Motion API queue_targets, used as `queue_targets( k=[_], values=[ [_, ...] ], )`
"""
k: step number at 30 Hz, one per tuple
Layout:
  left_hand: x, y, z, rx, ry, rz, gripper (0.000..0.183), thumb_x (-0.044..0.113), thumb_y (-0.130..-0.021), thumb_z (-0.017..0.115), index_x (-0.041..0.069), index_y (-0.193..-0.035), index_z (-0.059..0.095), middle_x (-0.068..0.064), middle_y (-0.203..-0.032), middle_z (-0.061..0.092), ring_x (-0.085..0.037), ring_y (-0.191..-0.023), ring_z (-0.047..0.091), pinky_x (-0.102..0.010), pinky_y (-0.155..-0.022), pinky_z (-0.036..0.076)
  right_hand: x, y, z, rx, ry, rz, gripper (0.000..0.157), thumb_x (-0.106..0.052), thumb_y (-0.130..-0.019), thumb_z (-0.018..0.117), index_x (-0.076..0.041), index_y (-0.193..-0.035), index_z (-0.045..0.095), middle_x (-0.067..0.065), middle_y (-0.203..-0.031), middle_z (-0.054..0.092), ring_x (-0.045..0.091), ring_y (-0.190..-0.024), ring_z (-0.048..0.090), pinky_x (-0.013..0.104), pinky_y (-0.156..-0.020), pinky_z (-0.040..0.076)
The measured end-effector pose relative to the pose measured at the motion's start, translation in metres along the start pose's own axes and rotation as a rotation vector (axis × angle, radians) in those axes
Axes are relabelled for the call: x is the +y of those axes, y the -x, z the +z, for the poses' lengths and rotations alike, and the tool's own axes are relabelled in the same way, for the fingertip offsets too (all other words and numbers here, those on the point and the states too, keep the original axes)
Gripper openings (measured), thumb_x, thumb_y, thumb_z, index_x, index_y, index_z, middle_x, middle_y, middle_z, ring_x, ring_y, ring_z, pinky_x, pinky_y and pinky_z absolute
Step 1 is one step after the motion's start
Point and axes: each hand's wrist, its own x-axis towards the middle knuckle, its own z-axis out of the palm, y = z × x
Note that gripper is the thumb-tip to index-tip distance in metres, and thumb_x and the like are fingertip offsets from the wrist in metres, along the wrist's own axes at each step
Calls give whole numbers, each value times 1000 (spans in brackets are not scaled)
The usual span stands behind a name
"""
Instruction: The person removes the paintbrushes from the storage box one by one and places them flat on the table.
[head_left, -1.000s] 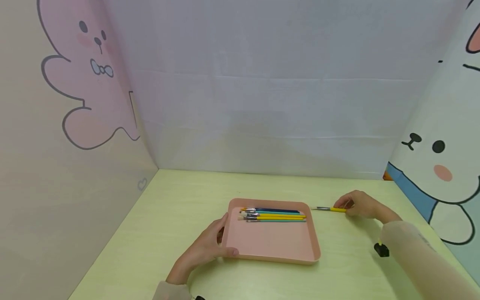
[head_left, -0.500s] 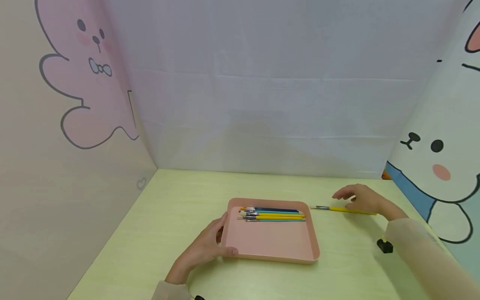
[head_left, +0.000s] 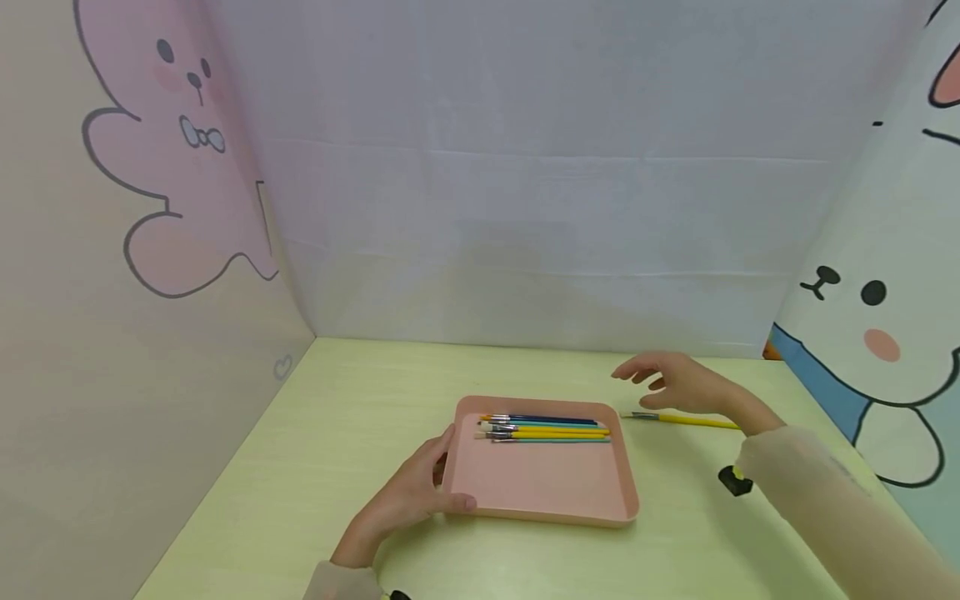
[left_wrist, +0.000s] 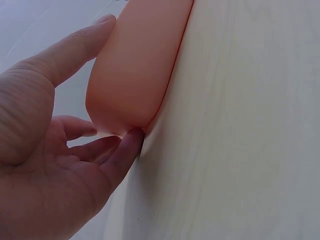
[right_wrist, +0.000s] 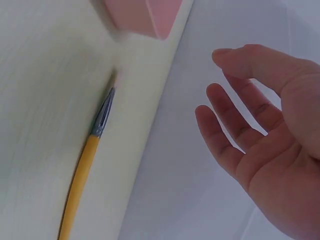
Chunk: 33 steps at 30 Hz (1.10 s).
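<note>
A pink tray (head_left: 551, 483) lies on the table with several paintbrushes (head_left: 562, 434) inside, their handles yellow, navy and teal. My left hand (head_left: 408, 493) holds the tray's near left corner, the thumb (left_wrist: 82, 47) against the front wall and the fingers at its left side. To the right of the tray, a single yellow-handled paintbrush (head_left: 697, 421) rests on the tabletop, bristles toward the tray. Above and behind it hovers my right hand (head_left: 684, 385), fingers loosely spread around nothing; the right wrist view shows the same paintbrush (right_wrist: 82, 175) apart from that hand.
The pale yellow-green table (head_left: 322, 467) meets a white sheet (head_left: 555, 250) at the back. Sheets printed with cartoon animals hang at left and right. Each sleeve has a small black device (head_left: 736, 480) near the wrist.
My right hand has let go of the yellow paintbrush, leaving it on the table, then risen and moved left toward the tray. The left hand and tray have stayed in place.
</note>
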Motion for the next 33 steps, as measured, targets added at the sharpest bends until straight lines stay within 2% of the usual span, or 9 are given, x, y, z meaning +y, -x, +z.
queue_targets(
  k=[5,9,13,16,22,26,29,33],
  values=[
    [0,0,1,4,-8,3,121,27,-83,94,9,-171,14,-17,-166,35,-30,-133,54,-50,-113,45,-17,-19,15,-25,-23,-45,46,3,-95,75,-8,-139,67,16,-134,67,42,-120,65,54,-96,58],
    [-1,-1,1,11,-7,-6,121,28,-82,95,10,-171,14,-17,-167,35,-30,-133,53,-51,-113,44,-29,-34,31,-69,-50,-61,44,-1,-97,74,-8,-140,67,17,-136,67,39,-121,65,51,-96,59],
    [-2,-1,1,14,-7,-10,121,29,-82,95,11,-171,15,-16,-166,35,-29,-133,53,-51,-113,45,-38,-48,48,-115,-52,-108,42,1,-97,70,-5,-139,67,18,-134,67,35,-118,67,44,-94,60],
    [-3,-1,1,12,-14,-5,121,29,-82,94,11,-171,15,-16,-165,37,-28,-131,54,-50,-112,45,-43,-56,58,-149,-57,-125,47,8,-93,68,-1,-139,66,17,-134,68,36,-117,67,45,-94,60],
    [-1,-2,1,0,-11,21,120,29,-82,94,11,-171,15,-16,-164,39,-26,-131,55,-44,-111,48,-49,-64,73,-212,-93,-93,52,8,-92,71,0,-143,63,18,-139,66,40,-124,64,53,-101,57],
    [0,-2,0,-10,5,38,120,28,-83,94,11,-171,15,-16,-164,39,-25,-130,55,-40,-110,48,-50,-67,81,-238,-98,-104,54,7,-90,73,1,-143,62,20,-141,65,42,-125,63,54,-100,56],
    [-1,-1,0,-14,14,46,119,28,-83,94,12,-171,16,-15,-163,39,-25,-128,55,-39,-109,48,-51,-68,86,-256,-71,-113,55,6,-89,74,-1,-143,64,18,-141,65,38,-122,63,55,-103,54],
    [0,0,-1,-12,10,43,119,29,-83,94,12,-171,16,-15,-164,39,-25,-129,55,-43,-110,47,-54,-67,90,-277,-19,-109,53,5,-90,75,-6,-141,66,11,-142,66,34,-123,62,58,-108,49]
  ],
)
